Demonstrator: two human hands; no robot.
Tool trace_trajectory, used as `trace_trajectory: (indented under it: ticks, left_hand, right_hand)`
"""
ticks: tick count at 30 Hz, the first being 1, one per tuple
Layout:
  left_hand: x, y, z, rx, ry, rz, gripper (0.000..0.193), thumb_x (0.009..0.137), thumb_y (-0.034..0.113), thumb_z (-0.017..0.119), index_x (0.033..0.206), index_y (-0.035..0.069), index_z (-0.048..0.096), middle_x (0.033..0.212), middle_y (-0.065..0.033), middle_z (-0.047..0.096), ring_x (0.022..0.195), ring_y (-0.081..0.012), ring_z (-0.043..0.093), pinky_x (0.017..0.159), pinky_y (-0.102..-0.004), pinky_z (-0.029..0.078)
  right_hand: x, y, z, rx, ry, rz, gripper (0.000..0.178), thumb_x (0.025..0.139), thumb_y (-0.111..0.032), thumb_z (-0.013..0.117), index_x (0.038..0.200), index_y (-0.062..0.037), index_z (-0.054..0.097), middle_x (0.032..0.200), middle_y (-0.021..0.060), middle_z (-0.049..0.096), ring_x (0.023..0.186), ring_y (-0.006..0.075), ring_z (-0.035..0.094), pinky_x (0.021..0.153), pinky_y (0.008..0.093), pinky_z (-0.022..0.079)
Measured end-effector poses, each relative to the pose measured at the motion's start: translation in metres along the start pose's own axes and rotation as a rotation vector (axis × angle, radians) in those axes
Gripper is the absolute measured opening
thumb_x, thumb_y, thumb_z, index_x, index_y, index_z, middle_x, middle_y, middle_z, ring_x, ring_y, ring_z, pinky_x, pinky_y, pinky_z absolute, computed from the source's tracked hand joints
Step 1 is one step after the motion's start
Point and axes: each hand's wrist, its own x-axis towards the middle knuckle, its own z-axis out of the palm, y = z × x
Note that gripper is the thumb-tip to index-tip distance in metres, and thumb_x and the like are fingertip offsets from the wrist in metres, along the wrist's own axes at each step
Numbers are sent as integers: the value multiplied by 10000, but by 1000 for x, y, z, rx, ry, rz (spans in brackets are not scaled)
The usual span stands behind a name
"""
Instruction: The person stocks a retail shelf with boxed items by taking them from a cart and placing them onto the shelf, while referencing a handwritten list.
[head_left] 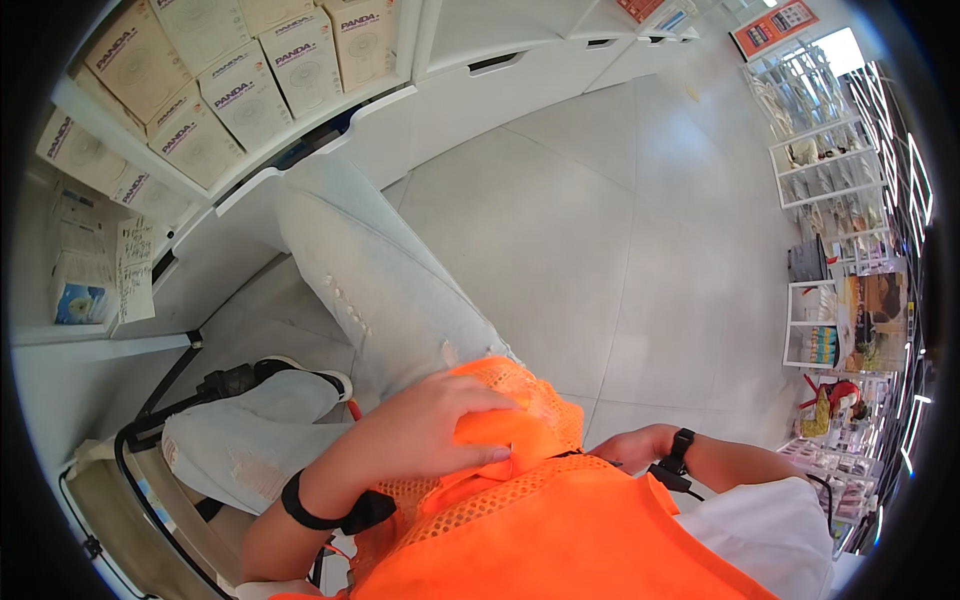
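My left hand [440,425] is closed on the front of an orange mesh vest [560,520], with a fold of the cloth between thumb and fingers. A black band [310,505] circles that wrist. My right hand [637,445] is beside the vest's right edge. Its fingers are partly hidden behind the cloth, so what they hold, if anything, does not show. A black watch-like band [680,448] is on the right wrist, and a small black device with a cable [672,480] lies next to it.
White shelves at the left carry several boxes [240,95]. Below them runs a white drawer front [470,100]. My bent legs in light ripped jeans [380,270] stretch toward it. A frame with black bars and tan cloth [140,520] stands lower left. Display racks [830,180] line the right.
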Motion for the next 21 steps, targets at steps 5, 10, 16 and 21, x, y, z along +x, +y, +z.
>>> trace_trajectory:
  ticks: [5, 10, 16, 21]
  left_hand:
    - [31, -12, -9, -36, -53, 85, 518, 857, 393, 788, 1223, 39, 695, 1233, -165, 675, 1197, -342, 600, 1049, -407, 456]
    - [78, -21, 5, -76, -167, 207, 463, 863, 356, 762, 1187, 34, 684, 1216, -183, 667, 1182, -354, 600, 1021, -424, 473]
    - [112, -21, 10, -156, -365, 141, 412, 865, 293, 743, 1178, 34, 672, 1245, -170, 656, 1188, -343, 601, 1015, -426, 484]
    - [97, -40, 6, -146, -376, 164, 384, 892, 265, 709, 1196, 36, 656, 1239, -151, 660, 1184, -326, 607, 1020, -416, 485]
  right_hand:
    - [7, 26, 13, -159, -46, 183, 626, 1079, -350, 523, 1610, -99, 308, 1587, 72, 428, 1391, 189, 464, 1123, 402, 441]
    - [18, 18, 25, -142, -51, 200, 612, 1076, -352, 524, 1596, -95, 328, 1570, 76, 443, 1369, 197, 482, 1110, 405, 452]
    - [32, -2, 17, -169, -37, 192, 597, 1073, -354, 525, 1579, -90, 351, 1550, 82, 461, 1343, 206, 504, 1095, 409, 464]
    - [37, -15, 8, -196, -23, 183, 585, 1070, -355, 525, 1565, -86, 370, 1534, 86, 477, 1322, 213, 523, 1083, 412, 474]
